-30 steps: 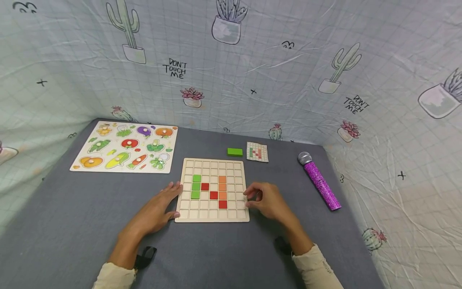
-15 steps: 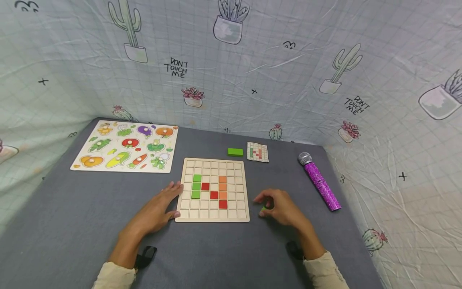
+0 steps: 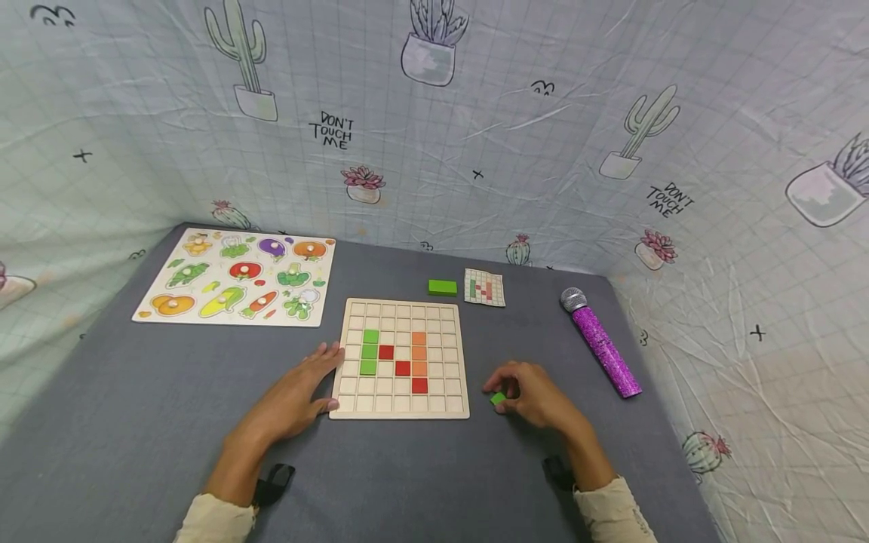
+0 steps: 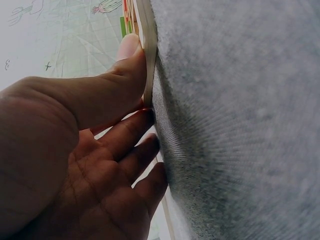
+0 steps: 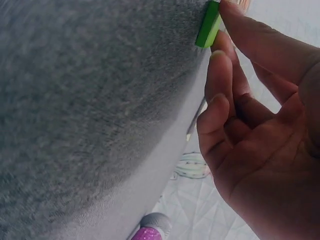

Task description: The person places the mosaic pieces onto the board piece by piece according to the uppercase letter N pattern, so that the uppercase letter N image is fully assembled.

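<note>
A wooden grid board (image 3: 437,403) lies on the grey table, with green, red and orange square tiles set in some of its cells. My left hand (image 3: 299,392) rests against the board's left edge, fingers stretched out. In the left wrist view, its thumb (image 4: 129,52) touches the board's rim. To the right of the board, my right hand (image 3: 532,392) pinches a small green tile (image 3: 498,398) low over the table. The right wrist view shows that same green tile (image 5: 208,26) at the fingertips, thumb on one side; part of the grip is hidden.
Behind the board lie a green block (image 3: 443,287) and a small pattern card (image 3: 484,288). A vegetable puzzle board (image 3: 231,305) is at the back left. A purple glittery microphone (image 3: 606,348) lies on the right. A printed cloth (image 3: 434,136) hangs around the table.
My right hand has moved from the board's right edge to the right and slightly nearer, and the green tile has come into view in its fingers. The left hand has stayed put.
</note>
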`<state>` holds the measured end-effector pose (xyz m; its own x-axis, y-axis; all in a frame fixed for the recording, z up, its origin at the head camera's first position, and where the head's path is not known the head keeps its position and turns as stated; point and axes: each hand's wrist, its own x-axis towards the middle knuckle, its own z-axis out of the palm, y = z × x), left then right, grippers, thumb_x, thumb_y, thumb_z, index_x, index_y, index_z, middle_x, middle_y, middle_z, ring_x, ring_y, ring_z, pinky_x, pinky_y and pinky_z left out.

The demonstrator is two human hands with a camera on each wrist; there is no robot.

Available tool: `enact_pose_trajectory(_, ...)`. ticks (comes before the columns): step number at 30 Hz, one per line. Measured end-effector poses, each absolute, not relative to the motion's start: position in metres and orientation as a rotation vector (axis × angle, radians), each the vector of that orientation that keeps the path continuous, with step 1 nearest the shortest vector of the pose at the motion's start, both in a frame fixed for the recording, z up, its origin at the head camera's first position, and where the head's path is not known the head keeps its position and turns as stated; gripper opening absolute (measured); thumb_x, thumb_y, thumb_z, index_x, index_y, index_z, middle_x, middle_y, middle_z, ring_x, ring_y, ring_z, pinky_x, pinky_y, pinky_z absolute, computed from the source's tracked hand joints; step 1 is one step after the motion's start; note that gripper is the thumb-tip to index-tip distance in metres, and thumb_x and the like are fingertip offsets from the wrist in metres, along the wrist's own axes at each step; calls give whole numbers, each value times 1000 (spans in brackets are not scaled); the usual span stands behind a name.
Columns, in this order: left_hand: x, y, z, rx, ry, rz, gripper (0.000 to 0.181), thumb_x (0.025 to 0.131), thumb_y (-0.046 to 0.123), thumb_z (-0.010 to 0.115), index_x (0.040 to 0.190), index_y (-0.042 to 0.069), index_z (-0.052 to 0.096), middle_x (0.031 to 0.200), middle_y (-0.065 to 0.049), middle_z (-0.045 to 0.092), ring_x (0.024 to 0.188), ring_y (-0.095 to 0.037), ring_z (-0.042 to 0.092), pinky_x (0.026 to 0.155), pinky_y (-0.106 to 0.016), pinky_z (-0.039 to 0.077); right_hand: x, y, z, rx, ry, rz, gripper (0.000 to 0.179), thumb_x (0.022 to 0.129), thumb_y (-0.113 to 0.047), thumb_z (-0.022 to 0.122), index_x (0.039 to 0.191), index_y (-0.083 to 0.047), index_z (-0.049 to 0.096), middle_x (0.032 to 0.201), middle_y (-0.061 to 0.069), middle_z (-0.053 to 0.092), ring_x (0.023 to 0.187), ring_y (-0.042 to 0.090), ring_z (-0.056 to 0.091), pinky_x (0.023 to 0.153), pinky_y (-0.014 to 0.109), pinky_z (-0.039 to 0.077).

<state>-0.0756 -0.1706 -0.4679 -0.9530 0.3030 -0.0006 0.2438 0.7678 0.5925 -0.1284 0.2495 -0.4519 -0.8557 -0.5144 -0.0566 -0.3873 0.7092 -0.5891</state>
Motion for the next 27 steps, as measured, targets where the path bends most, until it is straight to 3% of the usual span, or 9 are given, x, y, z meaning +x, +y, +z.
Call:
enact_pose_trajectory(11,-76,-171,-468,458,2868,951,82,89,5,83,160,-1,43,169,-22,39,159,-48,31,124,-69,31,-128,254,-453,-763,2725,-801,27,74,-3,95,93,-13,79,84,1,69,72,11,60,64,21,47)
enact_pose_trajectory(19,-75,-170,-467,458,2867,937,82,89,6,83,160,-1,43,170,-22,39,159,-48,32,125,-69,31,-128,244,-455,-690,2701,-866,29,73,-8,97,85,-16,72,76,-1,64,65,1,52,61,21,46)
enact_pose_trajectory(27,-75,-171,-466,442,2862,933,82,90,6,82,161,0,42,170,-21,37,160,-47,30,125,-68,30,-126,232,-453,-689,2674,-961,23,80,-9,93,87,-15,72,73,-7,60,63,3,53,58,21,46)
